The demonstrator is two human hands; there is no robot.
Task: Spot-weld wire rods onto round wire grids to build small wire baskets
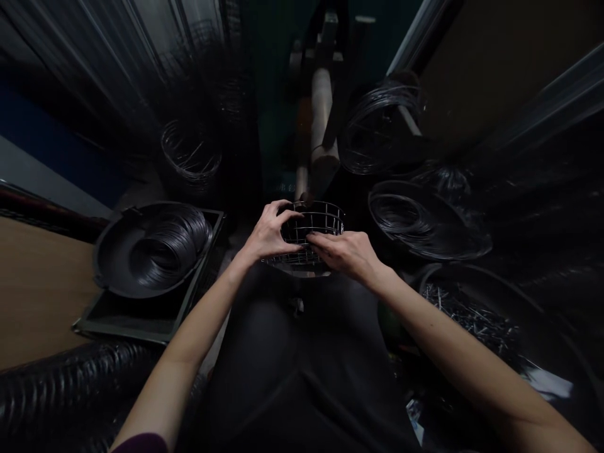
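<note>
A round wire basket (325,217) of thin metal rods sits in front of me at the machine's lower arm, above my lap. My left hand (274,233) is at its left side, thumb and fingers curved around the wire. From the right, my right hand (346,251) reaches in with its fingers pressed together at the basket's wires. Whether a small piece lies under those right fingertips is hidden. Just behind the basket stands a machine with a thick pale cylindrical arm (323,107) pointing down toward it.
At left, a black basin (106,258) with wire rings (177,242) rests on a metal-edged tray (127,333). On the right are a pan of wire rings (401,214), a hanging wire coil (363,138) and a large basin with short metal pieces (476,314). More rings (191,151) stand behind left.
</note>
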